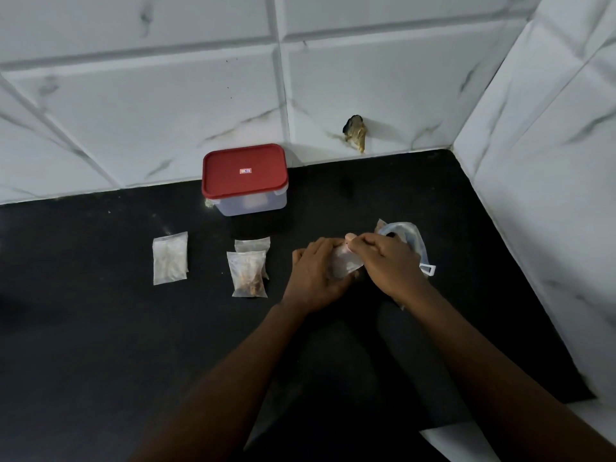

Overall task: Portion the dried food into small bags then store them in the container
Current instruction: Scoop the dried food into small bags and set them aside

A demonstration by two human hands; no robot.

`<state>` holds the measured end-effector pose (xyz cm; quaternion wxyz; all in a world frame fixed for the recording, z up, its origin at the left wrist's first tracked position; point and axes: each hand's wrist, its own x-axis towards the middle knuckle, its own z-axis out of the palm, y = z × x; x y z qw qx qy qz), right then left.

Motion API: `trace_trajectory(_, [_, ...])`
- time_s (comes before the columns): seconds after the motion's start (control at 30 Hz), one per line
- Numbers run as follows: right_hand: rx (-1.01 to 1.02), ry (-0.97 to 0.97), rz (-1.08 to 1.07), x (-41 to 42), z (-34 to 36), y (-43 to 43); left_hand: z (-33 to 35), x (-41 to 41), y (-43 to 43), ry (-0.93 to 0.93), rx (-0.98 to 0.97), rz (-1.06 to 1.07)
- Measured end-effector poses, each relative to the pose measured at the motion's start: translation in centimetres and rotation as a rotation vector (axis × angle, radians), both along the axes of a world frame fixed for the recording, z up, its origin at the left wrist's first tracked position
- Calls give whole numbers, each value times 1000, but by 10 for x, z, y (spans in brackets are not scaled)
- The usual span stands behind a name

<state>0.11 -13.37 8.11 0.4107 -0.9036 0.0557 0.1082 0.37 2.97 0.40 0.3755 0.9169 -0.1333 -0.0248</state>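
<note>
Looking down at a black counter tucked into a corner of white marble-look tiles. Just right of centre, both hands on one small clear bag. Left hand curled round its left side, fingers wrapped under it. Right hand pinching the top edge between thumb and fingertips. Can't tell what's inside, too pale and blurry, and mostly covered by the hands anyway. Partly hidden behind the right hand, a bigger clear bag, crumpled, bluish rim, something dark at the mouth, plus a little white tab poking out at its lower right. Left of the hands, near but not touching, a filled small bag lying flat with brown dried bits in it, overlapping a second small bag just above it in the frame. Further left, well apart, a far-left small bag with paler stuff inside. Above those, pushed up against the wall, a clear plastic container with its red lid on, closed, tiny sticker in the middle. Up and to the right of the container, a rough dark hole in the tile, just above the counter line.
</note>
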Motion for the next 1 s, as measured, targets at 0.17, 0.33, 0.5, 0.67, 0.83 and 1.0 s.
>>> trace_trajectory(0.17, [-185,-109,55,-3,-7,-2,-5,3,0,50,-122,11])
trace_trajectory(0.33, [-143,-58,116,0,-20,-14,-7,4,-5,92,-155,34])
trace_trajectory(0.5, [-52,32,91,1,-20,-17,-10,3,-17,111,-165,6])
trace_trajectory(0.67, [-109,51,112,0,-19,-21,-6,-1,-26,58,-145,0])
trace_trajectory(0.83, [-139,18,124,-1,-17,-26,-5,2,-33,51,-178,22])
trace_trajectory(1.0, [103,-62,-58,-6,-15,-38,-8,4,-35,54,-287,44])
